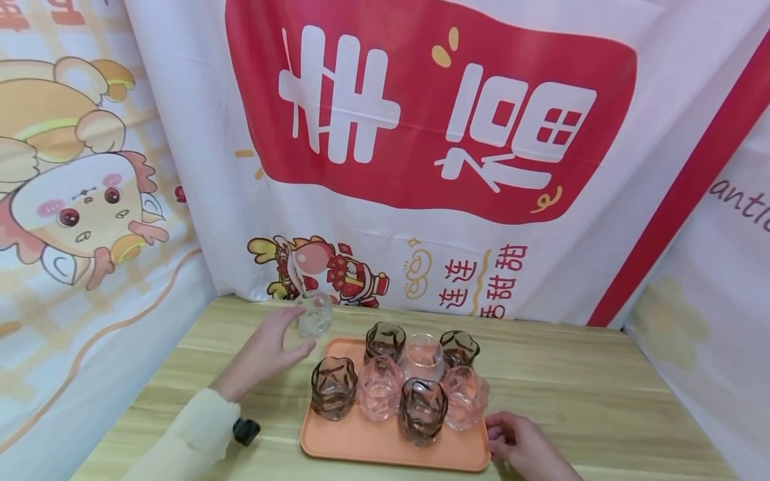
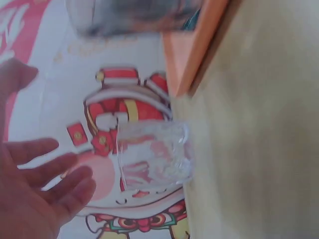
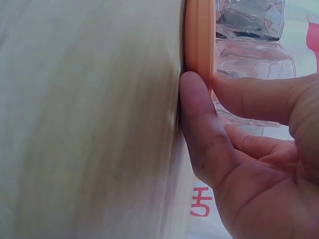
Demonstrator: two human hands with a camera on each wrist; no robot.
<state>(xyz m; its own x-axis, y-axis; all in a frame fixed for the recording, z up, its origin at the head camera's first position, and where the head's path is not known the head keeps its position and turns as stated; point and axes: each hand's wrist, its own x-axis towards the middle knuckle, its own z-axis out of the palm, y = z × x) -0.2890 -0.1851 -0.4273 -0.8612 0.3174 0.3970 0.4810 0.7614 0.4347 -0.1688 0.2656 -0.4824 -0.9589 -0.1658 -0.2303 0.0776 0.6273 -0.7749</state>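
Note:
A clear drinking glass [image 1: 315, 319] stands upright on the table behind the tray's far left corner. Beside it is my left hand [image 1: 271, 347], with thumb and fingers spread; the left wrist view shows a gap between the fingers and the glass [image 2: 155, 157]. At the orange tray's [image 1: 361, 449] near right corner, my right hand [image 1: 520, 441] pinches the rim between thumb and forefinger [image 3: 199, 107]. Several wavy glasses are grouped on the tray, among them a smoky brown glass [image 1: 333, 391], another brown glass [image 1: 424, 414] and a see-through glass [image 1: 380, 391].
The wooden table [image 1: 577, 381] extends on both sides of the tray. A printed cloth [image 1: 421, 220] hangs along the table's back edge, and a cartoon-patterned cloth [image 1: 78, 200] hangs at the left. A small black device [image 1: 246, 431] sits at my left wrist.

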